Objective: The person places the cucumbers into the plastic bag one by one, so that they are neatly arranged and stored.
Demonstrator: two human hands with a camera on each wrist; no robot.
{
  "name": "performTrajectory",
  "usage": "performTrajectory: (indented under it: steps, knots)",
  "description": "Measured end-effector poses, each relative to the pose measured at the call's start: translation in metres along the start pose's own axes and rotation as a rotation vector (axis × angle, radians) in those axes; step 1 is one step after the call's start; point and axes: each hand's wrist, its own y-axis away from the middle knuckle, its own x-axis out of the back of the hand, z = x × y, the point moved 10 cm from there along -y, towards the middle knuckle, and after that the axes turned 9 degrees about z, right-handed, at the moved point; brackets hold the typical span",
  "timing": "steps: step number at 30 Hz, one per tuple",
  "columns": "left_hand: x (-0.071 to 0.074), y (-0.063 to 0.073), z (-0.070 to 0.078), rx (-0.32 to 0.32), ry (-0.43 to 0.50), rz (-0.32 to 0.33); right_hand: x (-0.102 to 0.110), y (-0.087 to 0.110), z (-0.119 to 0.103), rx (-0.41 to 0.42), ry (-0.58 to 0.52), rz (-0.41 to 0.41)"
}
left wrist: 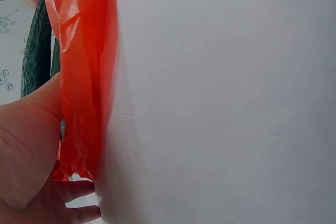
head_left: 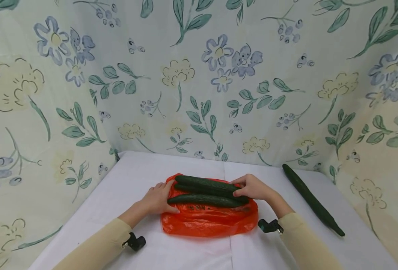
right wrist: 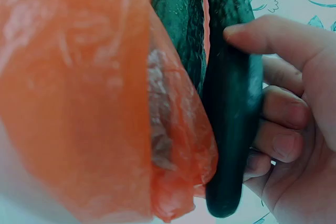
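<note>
Three dark green cucumbers lie side by side on an open red plastic bag (head_left: pixel 209 225) in the head view. My right hand (head_left: pixel 253 187) pinches the rearmost cucumber (head_left: pixel 202 183) near its right end, with the thumb on its near side and the fingers behind. In the right wrist view, that cucumber (right wrist: pixel 233 103) stands beside another cucumber (right wrist: pixel 178 19) and the bag's crumpled edge. At the bag's left end, my left hand (head_left: pixel 156 198) rests with its fingers spread against the plastic. The front cucumber (head_left: pixel 205 200) has its left tip close to this hand.
Another cucumber (head_left: pixel 312 198) lies slanted on the right part of the white-covered table (head_left: pixel 145 161). A flower-patterned cloth (head_left: pixel 185 93) hangs along the back and both sides. Each wrist wears a small black camera (head_left: pixel 136 242).
</note>
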Motion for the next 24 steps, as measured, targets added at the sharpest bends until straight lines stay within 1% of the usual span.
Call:
performTrajectory:
  steps: [4,8,15,18,20,24]
  knots:
    - [0.001,0.001,0.002,-0.001,0.002,-0.004,-0.001,0.0,0.005,-0.003,0.031,0.017]
    - [0.0,0.0,0.002,-0.007,-0.009,-0.008,0.0,0.0,0.005,-0.005,0.053,0.026]
    - [-0.001,0.0,0.001,-0.007,-0.016,-0.012,-0.004,-0.001,-0.002,-0.033,0.086,0.0]
    - [-0.001,0.001,0.0,-0.021,-0.03,-0.015,-0.006,-0.001,-0.005,-0.031,0.096,-0.007]
    - [-0.002,0.002,-0.002,-0.023,-0.046,-0.019,-0.006,-0.001,-0.006,-0.033,0.093,-0.003]
    - [-0.001,0.003,-0.006,-0.016,-0.044,-0.016,-0.006,0.0,-0.007,-0.03,0.093,0.017]
